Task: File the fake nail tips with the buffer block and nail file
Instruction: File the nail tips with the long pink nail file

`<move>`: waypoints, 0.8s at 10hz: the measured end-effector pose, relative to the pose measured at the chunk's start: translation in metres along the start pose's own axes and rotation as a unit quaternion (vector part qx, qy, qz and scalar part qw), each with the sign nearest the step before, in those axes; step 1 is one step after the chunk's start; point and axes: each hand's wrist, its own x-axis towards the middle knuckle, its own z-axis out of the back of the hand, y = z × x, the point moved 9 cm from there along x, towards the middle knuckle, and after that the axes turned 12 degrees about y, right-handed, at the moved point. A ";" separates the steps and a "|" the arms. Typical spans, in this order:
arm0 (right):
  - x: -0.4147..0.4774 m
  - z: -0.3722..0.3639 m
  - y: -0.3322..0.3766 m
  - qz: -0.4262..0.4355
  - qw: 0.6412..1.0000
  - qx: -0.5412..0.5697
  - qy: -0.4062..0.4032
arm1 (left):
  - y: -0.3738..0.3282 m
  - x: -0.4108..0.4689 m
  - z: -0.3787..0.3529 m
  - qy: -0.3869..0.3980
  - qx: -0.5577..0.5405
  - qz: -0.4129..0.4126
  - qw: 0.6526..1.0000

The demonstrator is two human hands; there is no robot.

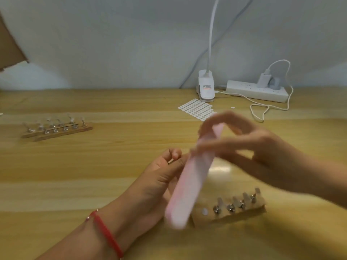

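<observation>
At the middle of the wooden table (93, 175), the right hand (249, 145) grips a long pink nail file (189, 184) by its upper end, fingers curled round it; both hand and file are smeared by motion blur. The file slants down toward the camera, crossing in front of the left hand (161, 177), which rests on the table and pinches a thin little stick (171, 162) between thumb and forefinger. Whether a nail tip sits on that stick cannot be told, as the file hides its end. A red cord bracelet (107, 233) circles the left wrist. Just right of the file's lower end lies a wooden strip (231, 216) carrying 4 metal stands, each topped by a clear nail tip (246, 197). Well apart at far left lie 2 more wooden strips (58, 131) with stands. Along the back edge are a sheet of white stickers (197, 109), a white clip lamp (206, 87) and a power strip (257, 91).
</observation>
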 end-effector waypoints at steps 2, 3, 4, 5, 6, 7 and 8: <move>0.005 -0.004 0.006 0.021 0.998 0.002 0.057 | -0.002 -0.003 -0.014 -0.001 -0.074 -0.022 0.997; 0.006 0.011 -0.009 -0.034 0.999 -0.019 0.038 | -0.008 -0.006 -0.014 -0.013 -0.068 -0.047 0.996; 0.007 -0.002 0.004 0.006 0.998 -0.017 0.058 | -0.009 -0.007 -0.016 -0.018 -0.066 -0.044 0.997; 0.008 0.005 -0.003 -0.018 0.998 -0.024 0.050 | -0.011 -0.006 -0.013 -0.052 -0.055 -0.057 0.995; 0.007 0.011 -0.006 -0.041 0.998 -0.025 0.035 | -0.015 -0.008 -0.012 -0.079 -0.026 -0.085 0.993; 0.005 -0.006 0.014 0.029 0.997 -0.038 0.066 | -0.018 -0.010 -0.017 -0.074 0.010 -0.094 0.993; 0.005 0.017 -0.005 -0.042 0.997 -0.061 0.020 | -0.019 -0.011 -0.013 -0.085 0.052 -0.100 0.990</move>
